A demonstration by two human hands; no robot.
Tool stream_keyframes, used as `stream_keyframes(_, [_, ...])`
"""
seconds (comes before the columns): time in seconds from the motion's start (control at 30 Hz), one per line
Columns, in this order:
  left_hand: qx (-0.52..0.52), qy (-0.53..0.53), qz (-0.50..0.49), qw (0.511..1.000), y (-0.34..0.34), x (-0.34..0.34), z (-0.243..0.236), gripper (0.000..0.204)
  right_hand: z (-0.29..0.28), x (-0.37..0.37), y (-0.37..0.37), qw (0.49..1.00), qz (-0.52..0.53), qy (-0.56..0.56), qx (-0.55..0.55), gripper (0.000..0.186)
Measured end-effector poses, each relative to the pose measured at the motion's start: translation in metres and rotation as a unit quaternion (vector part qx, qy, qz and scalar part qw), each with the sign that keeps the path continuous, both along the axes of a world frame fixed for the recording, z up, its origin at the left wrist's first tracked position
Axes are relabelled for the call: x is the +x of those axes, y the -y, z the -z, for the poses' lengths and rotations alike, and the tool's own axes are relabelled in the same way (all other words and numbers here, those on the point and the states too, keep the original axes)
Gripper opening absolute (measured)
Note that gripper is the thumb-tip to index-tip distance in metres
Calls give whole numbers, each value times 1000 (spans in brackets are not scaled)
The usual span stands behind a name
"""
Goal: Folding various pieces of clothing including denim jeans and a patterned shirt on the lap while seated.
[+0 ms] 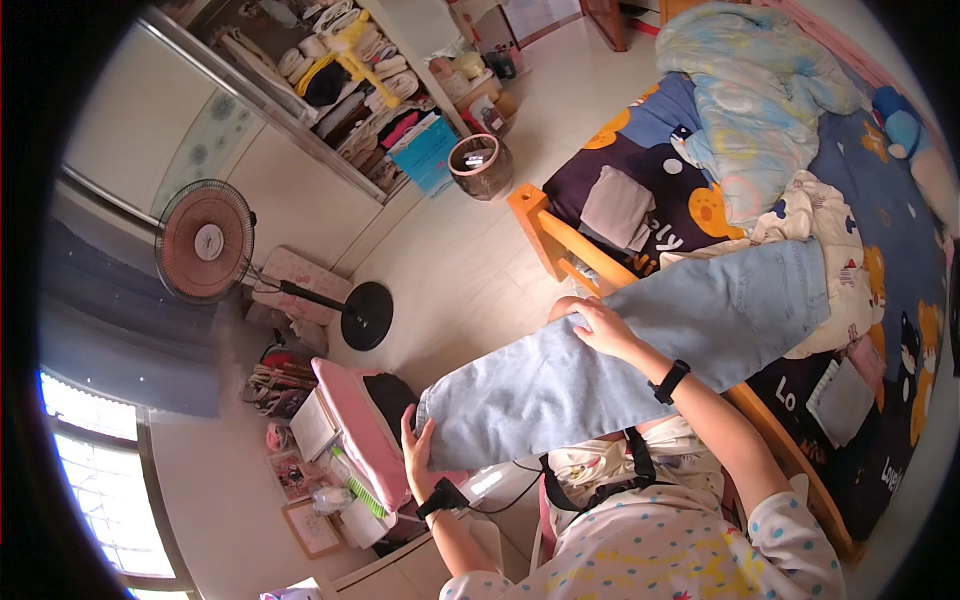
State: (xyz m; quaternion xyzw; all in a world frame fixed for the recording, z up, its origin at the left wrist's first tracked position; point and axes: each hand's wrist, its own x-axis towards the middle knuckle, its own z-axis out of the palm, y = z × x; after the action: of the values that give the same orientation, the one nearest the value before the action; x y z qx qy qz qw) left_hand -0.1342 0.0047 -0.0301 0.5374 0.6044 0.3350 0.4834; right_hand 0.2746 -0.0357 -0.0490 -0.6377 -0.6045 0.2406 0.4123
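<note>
Folded lengthwise, the light blue jeans (510,390) stretch across in front of me, with the waistband end over the bed at the right. My left hand (420,445) grips the hem end at the left. My right hand (600,325) is closed on the fabric near the middle of the upper edge, and something skin-coloured, perhaps my knee, shows just behind it. Beneath the right end lies rumpled cream printed fabric (845,260) on the bed (850,180). A black band is on each wrist.
A wooden bed rail (590,260) runs along my right. A standing fan (365,315) stands left of centre. A round pot (480,165) sits by the open wardrobe (350,90). A pink padded item (345,420) and clutter lie at lower left, near the window (100,470).
</note>
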Motion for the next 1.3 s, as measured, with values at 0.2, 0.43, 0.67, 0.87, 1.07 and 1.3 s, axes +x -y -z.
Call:
stream_keyframes(0.2, [-34,-63,-31,997,-3,0,2,40,-17,1,14,998,-35,-15,-52,23])
stream_keyframes(0.43, [-66,-75,17,995,-11,-8,6,38,-35,6,38,998,-46,-20,-24,22])
stream_keyframes(0.67, [-77,-33,-87,993,-5,4,10,61,-35,20,59,999,-45,-26,-6,21])
stream_keyframes(0.87, [32,-62,-103,992,-12,-32,45,48,-51,25,69,998,-43,-34,-7,22])
stream_keyframes(1.07, [-153,-14,-80,985,-3,-8,21,39,-42,30,80,998,-40,-14,-45,23])
stream_keyframes(1.3, [121,-92,98,983,16,-6,0,35,-42,25,89,993,-64,3,-98,23])
